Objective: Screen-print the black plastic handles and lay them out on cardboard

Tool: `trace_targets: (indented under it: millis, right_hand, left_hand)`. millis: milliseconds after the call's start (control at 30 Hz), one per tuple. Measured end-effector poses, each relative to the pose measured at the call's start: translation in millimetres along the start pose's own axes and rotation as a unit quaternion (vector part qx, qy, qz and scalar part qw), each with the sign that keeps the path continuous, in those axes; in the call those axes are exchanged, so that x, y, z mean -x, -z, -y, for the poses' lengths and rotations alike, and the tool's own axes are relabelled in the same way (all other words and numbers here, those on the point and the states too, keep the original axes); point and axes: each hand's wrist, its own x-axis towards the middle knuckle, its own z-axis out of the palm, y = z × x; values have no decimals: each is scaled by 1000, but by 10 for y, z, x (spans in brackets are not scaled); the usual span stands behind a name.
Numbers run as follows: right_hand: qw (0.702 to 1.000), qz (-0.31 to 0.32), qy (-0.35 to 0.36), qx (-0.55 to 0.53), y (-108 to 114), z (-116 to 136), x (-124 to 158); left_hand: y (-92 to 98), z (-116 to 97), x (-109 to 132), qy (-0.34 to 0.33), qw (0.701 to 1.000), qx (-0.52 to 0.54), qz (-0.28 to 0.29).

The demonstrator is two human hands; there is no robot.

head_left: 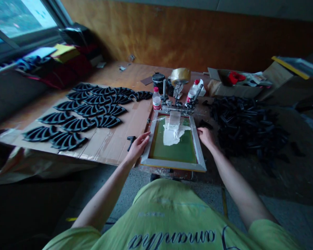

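Note:
A framed screen [172, 152] with green mesh and a pale metal frame lies in front of me, its far end at a metal clamp bar [177, 109]. White material [174, 134] is spread over the far half of the mesh. My left hand [139, 146] is closed on the frame's left side, close to a small black part [130, 142] on the cardboard. On the opposite side, my right hand [205, 136] pinches the frame's right edge.
Rows of black parts [86, 110] lie on cardboard [99, 144] at the left. A heap of black parts [245, 125] is at the right. Behind the clamp stand bottles [156, 100], a black tub [158, 82] and a tape roll [181, 75]. An open box [224, 89] sits back right.

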Motion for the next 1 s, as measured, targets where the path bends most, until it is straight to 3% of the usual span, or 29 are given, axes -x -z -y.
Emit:
trace_targets:
  millis: [67,133,200,333,467,633,700,833,1000]
  right_hand:
    - [997,-70,19,-17,75,88,-143]
    - [990,-107,93,-24,56,338,-267]
    - [985,-74,158,4,-23,642,-349]
    - [981,65,165,81,-216,989,-304]
    - [960,114,239,94,-304,881,6]
    - [914,162,367,67,-182,693,191]
    - [917,163,357,69,-144,712,130]
    - [949,79,295,76,-234,790,118]
    - [932,83,349,52,-344,735,333]
  left_hand:
    - [-16,288,-32,17,999,-35,-5]
    - [-34,497,-89,21,994,-110,-22]
    - [-43,610,-145,22,980,-193,-35]
    - [-38,628,-204,22,967,-251,-18]
    - [-26,587,-212,27,958,-286,-13]
    - [-1,648,-243,21,965,-260,-1]
    - [11,694,-266,17,971,-240,-2]
    - [24,760,-294,20,981,-189,-27]
    - [14,749,-267,31,992,-117,-28]
